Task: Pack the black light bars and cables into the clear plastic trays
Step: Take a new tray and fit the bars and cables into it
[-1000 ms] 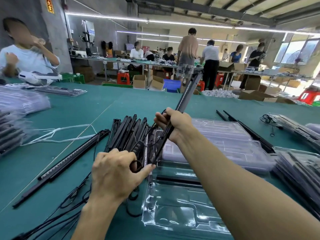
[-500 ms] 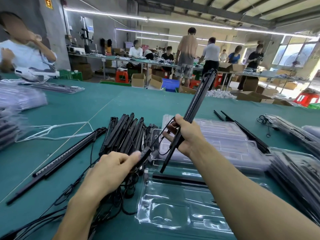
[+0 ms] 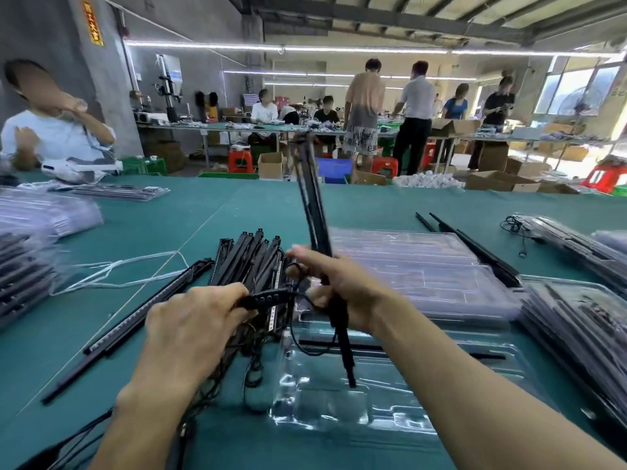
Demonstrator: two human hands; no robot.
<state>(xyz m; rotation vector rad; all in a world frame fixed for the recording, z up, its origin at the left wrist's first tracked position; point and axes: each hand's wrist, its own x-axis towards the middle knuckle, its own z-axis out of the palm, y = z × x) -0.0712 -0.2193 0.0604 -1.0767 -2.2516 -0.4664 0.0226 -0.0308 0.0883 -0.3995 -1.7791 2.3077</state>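
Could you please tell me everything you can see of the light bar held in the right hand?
The light bar is long, thin and black, somewhat blurred. The right hand grips it below its middle, holding it nearly upright, top leaning slightly left. Its lower end hangs over the clear tray. A thin black cable loops beside its lower part.

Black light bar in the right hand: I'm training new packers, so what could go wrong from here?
1. The right hand grips the long black light bar nearly upright; its lower tip, over the clear plastic tray, could jab the tray.
2. The thin black cable looping from the black controller in the left hand could snag the pile of loose black bars beside it.
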